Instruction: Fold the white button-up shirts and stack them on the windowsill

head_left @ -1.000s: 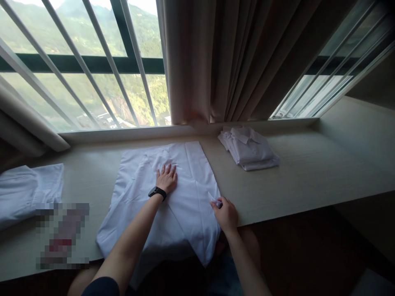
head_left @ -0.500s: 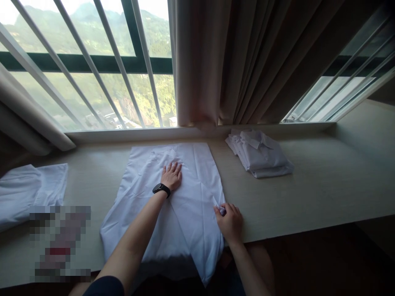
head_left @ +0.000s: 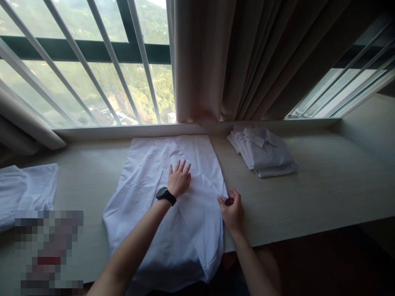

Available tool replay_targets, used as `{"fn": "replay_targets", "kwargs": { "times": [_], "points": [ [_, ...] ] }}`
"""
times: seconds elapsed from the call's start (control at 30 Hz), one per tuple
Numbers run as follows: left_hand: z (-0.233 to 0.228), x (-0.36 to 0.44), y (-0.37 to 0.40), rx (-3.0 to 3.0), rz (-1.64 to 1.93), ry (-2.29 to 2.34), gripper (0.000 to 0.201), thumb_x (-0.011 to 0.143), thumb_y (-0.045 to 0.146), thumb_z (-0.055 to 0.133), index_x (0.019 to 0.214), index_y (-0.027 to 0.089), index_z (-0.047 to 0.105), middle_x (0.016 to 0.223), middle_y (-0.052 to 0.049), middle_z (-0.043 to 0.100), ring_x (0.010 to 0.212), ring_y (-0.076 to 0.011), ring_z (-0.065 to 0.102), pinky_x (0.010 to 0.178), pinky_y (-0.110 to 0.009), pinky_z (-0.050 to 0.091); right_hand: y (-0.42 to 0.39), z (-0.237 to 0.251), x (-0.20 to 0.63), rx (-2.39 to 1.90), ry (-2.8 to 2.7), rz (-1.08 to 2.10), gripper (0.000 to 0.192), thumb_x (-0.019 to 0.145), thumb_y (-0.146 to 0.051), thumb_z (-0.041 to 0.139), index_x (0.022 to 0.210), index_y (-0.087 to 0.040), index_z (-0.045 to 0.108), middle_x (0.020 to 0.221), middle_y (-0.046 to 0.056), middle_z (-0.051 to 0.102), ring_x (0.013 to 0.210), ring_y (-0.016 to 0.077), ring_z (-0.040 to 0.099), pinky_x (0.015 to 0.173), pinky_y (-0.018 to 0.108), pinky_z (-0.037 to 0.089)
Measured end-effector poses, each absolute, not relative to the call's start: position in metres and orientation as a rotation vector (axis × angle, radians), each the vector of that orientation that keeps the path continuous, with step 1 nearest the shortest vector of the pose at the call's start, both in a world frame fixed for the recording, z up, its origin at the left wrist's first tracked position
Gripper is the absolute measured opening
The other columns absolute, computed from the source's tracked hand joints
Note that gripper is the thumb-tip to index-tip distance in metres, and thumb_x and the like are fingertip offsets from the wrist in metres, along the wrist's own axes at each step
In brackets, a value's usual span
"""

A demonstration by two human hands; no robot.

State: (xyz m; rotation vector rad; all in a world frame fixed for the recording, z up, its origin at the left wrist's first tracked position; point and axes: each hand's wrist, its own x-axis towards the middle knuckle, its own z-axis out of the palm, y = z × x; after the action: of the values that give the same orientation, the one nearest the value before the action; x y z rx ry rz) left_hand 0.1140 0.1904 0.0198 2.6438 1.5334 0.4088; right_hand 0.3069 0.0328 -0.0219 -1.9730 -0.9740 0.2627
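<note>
Right of the right hand [head_left: 233, 211], the pale wood-grained table [head_left: 324, 185] leaves wide passage along its near edge; a folded white cloth pile [head_left: 265, 152] obstructs part of the far edge. Leftward, a narrower lane separates the spread white cloth garment [head_left: 194, 218] from flat folded white fabric [head_left: 27, 189].

Pale ledge [head_left: 333, 176], faint grain, running nine to three o'clock. I note, mid-ledge: white garment [head_left: 182, 238] spread, creased, overhanging the edge at six. Two o'clock: folded bundle [head_left: 268, 154], collar uppermost. Nine: white cloth [head_left: 27, 185]. Eight, near cloth: blurred item [head_left: 51, 255], unidentifiable.
</note>
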Motion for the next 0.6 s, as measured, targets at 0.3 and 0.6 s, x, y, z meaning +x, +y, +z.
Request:
{"fn": "replay_targets", "kwargs": {
  "times": [0.3,0.6],
  "points": [
    [0.001,0.128,0.079,2.581,0.374,1.455,0.053,0.098,0.044,0.04,0.15,0.038,0.043,0.16,-0.004,0.036,0.151,-0.0371,0.019,0.12,-0.067,0.007,0.038,-0.012,0.323,-2.04,-1.176,0.446,0.029,0.078,-0.04,0.058,0.098,-0.022,0.07,0.095,0.006,0.073,0.082,0.022,0.065,0.076,0.031,0.048],
    [0.002,0.117,0.079,2.572,0.42,1.536,0.05,0.097,0.038,0.04,0.145,0.027,0.049,0.156,-0.01,0.042,0.147,-0.0339,0.031,0.118,-0.06,0.023,0.041,-0.019,0.318,-1.977,-0.963,0.565,0.067,0.071,-0.047,0.07,0.126,-0.012,0.058,0.107,0.015,0.071,0.09,0.0272,0.068,0.076,0.034,0.051]
  ]
}}
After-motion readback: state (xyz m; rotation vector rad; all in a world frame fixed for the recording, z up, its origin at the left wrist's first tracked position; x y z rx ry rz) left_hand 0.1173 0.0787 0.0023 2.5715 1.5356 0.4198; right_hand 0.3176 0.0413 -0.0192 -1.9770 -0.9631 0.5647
